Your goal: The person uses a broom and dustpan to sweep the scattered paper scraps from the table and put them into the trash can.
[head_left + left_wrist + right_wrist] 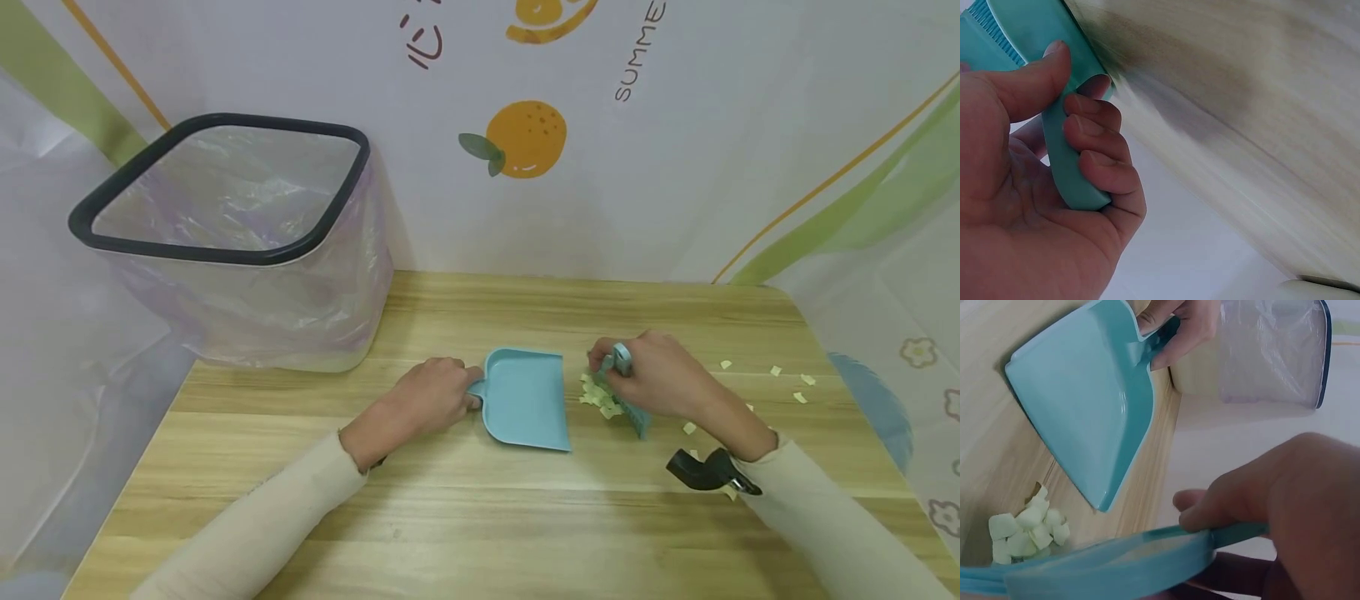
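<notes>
A light blue dustpan [527,398] lies on the wooden table, its wide edge facing right. My left hand [438,393] grips its short handle [1069,162], fingers curled round it in the left wrist view. To the right, my right hand [667,379] holds a matching blue brush [637,419] by its handle, bristle side down. Between brush and dustpan sits a small heap of pale yellow-green paper scraps [598,395], right beside the bristles. From the right wrist, the heap [1029,531] shows a short gap away from the pan's front edge.
Loose paper scraps [800,397] are scattered on the table's right side, some near my right forearm. At the back left stands a bin [247,308] with a black rim and a clear liner bag. A printed curtain [637,200] hangs behind the table [480,533].
</notes>
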A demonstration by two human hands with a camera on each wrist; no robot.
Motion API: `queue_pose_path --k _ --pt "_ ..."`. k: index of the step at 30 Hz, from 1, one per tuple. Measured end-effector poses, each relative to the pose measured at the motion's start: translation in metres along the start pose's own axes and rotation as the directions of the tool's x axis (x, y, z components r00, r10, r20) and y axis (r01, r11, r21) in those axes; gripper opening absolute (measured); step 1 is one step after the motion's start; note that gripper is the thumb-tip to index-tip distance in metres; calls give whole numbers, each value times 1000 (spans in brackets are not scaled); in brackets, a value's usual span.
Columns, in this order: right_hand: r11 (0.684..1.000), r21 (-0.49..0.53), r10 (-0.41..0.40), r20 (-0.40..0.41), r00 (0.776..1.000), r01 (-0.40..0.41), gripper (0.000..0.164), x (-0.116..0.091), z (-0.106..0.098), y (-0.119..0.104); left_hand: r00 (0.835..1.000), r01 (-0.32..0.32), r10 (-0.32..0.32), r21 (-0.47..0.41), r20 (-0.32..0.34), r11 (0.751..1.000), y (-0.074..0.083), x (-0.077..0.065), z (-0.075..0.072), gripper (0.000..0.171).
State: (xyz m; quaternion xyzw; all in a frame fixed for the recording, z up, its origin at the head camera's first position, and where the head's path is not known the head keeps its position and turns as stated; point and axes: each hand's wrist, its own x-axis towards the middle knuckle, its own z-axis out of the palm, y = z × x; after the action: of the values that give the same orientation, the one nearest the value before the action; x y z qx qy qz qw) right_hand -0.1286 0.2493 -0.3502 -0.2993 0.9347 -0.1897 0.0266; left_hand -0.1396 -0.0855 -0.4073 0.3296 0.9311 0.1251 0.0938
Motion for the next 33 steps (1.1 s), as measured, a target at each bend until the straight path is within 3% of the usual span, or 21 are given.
queue_pose_path --k 18,25,28,33 --pt "989 91 -111 -72 991 117 20 32 16 -25 1000 4 -4 1 6 1000 -1 0 1 31" --pt "980 122 -149 -64 987 156 19 47 19 -37 1000 18 -18 -8 25 1000 1 0 -2 35" --pt "978 148 -137 -71 988 147 19 46 15 -39 999 22 -21 -12 30 1000 1 0 -2 36" --pt "988 148 -37 -103 994 52 18 35 3 -34 1000 18 -18 -14 18 1000 1 0 -1 33"
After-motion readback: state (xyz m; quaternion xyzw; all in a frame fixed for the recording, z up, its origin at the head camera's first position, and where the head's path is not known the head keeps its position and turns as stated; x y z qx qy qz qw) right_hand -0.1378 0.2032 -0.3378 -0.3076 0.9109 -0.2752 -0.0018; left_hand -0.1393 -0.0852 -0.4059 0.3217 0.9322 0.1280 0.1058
